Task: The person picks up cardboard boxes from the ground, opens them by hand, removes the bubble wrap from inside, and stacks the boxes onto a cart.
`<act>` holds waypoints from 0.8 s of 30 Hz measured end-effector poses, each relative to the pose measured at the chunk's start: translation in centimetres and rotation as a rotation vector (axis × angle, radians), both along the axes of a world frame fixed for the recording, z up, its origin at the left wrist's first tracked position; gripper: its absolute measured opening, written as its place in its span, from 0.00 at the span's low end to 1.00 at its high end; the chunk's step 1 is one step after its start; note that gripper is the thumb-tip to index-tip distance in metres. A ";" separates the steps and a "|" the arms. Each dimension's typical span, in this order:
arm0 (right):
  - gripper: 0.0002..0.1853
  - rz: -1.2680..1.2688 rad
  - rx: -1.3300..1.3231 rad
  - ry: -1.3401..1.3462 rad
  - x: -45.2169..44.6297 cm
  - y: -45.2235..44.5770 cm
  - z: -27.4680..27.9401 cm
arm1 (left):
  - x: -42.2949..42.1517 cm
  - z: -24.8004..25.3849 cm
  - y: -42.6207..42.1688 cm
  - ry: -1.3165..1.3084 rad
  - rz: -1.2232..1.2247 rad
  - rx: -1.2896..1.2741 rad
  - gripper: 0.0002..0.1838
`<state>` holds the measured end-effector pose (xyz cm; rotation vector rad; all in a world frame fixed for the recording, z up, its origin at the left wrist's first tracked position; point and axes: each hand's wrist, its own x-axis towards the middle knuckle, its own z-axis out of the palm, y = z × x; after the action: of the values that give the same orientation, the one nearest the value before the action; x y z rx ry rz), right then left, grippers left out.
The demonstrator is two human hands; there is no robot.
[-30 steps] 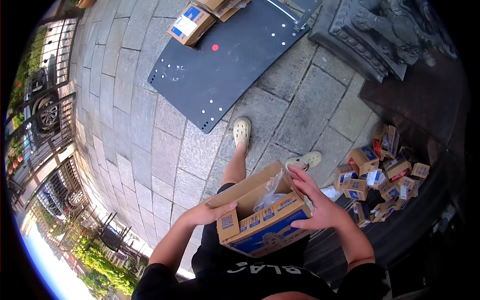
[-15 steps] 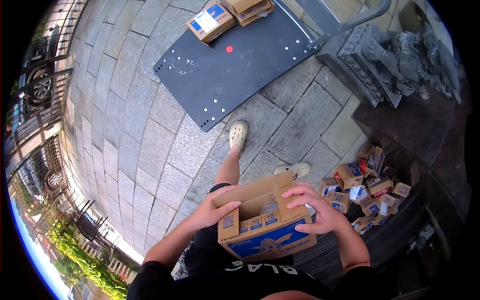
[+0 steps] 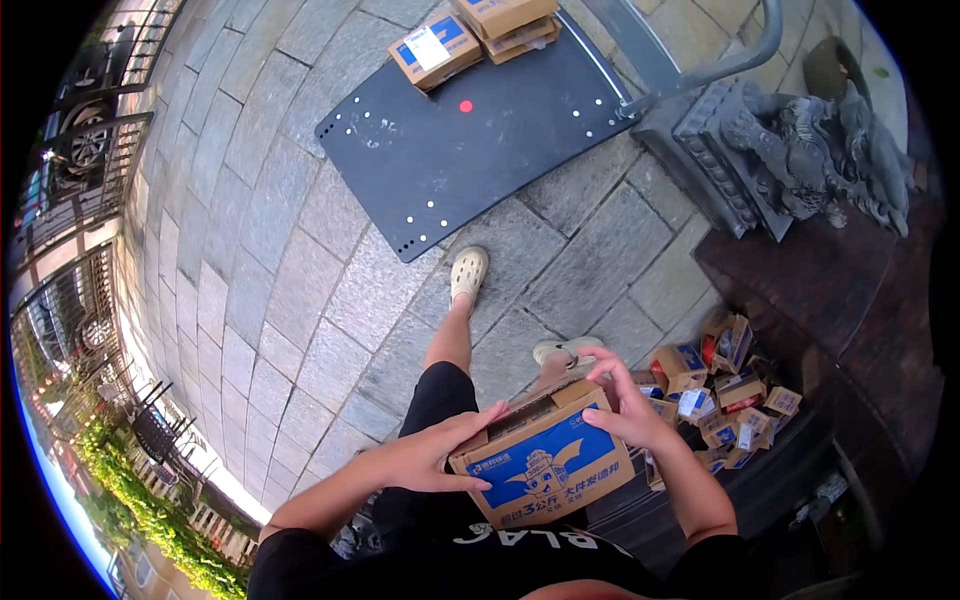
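Note:
A brown cardboard box (image 3: pixel 550 470) with a blue printed panel is held in front of my body, its printed side turned up toward me. My left hand (image 3: pixel 440 450) grips its left end, thumb along the upper edge and fingers on the printed side. At the right end, my right hand (image 3: pixel 630 405) holds the top edge and corner, thumb pressed on the printed face. Only a narrow strip of the box's top shows; its inside is mostly hidden.
A dark flat cart (image 3: pixel 460 160) with a metal handle (image 3: pixel 715 70) stands ahead, carrying several cardboard boxes (image 3: pixel 437 52). To the right, a carved stone statue (image 3: pixel 810 160) rises beside a pile of small cartons (image 3: pixel 735 400). Grey paving (image 3: pixel 290 270) lies underfoot; fences (image 3: pixel 80 190) run along the left.
The box has tilted, bringing its printed side up toward me; its opening no longer shows inside. My left hand has shifted onto the left end, and my right hand's fingers have lifted somewhat.

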<state>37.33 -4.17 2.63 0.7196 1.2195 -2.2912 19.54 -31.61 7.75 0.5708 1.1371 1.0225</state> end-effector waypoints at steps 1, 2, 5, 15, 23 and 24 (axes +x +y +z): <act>0.33 0.012 0.006 0.001 -0.6 0.4 0.6 | 0.3 0.0 -0.2 -0.053 0.084 -0.018 0.45; 0.38 0.087 0.020 0.020 -1.4 0.8 1.3 | 0.4 -0.2 -0.2 -0.051 0.097 -0.010 0.45; 0.46 0.334 0.172 0.095 -5.0 2.9 1.9 | -0.8 -1.2 -0.5 0.089 0.034 0.099 0.43; 0.48 1.197 -0.115 0.117 -18.9 -0.4 0.4 | -11.8 -7.2 -0.5 -0.240 -0.050 0.142 0.28; 0.46 0.876 0.116 0.126 -27.4 -2.4 -2.8 | -21.9 -8.8 0.1 0.119 0.123 -0.112 0.43; 0.45 0.746 0.213 0.100 -27.2 -2.0 -5.4 | -22.3 -9.7 0.1 0.410 0.211 -0.176 0.45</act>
<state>10.12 -6.19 -2.82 0.1550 1.4770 -1.6081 -2.78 -31.54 -1.96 0.5406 1.6610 0.9953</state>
